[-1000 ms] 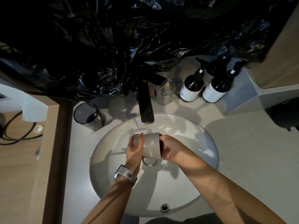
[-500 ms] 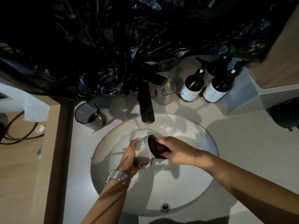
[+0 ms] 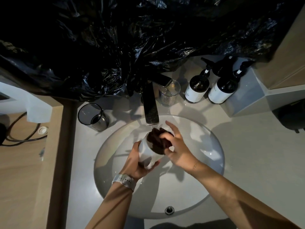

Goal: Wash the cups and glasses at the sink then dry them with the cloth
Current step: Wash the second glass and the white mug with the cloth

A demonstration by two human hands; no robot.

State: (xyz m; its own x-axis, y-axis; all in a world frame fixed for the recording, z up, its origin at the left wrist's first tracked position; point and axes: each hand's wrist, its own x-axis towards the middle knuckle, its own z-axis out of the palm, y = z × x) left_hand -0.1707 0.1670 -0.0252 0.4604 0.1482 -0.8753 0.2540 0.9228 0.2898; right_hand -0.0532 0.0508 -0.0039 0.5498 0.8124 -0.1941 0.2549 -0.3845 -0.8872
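Over the white sink basin my left hand grips a white mug from below, its mouth tilted up toward the tap. A dark cloth is stuffed into the mug's mouth. My right hand pinches the cloth at the rim with thumb and fingers, the index finger stretched out toward the tap. Water runs from the dark tap onto the cloth. A dark smoked glass stands left of the tap, and a clear glass stands right of it.
Two dark pump bottles with white labels stand at the back right of the counter. Black plastic sheeting hangs over the wall behind the tap. A wooden shelf with cables lies left. The overflow drain is at the basin's near rim.
The mug has turned from lying sideways under the stream to mouth-up in my left hand alone. My right hand has pushed the dark cloth into its mouth.
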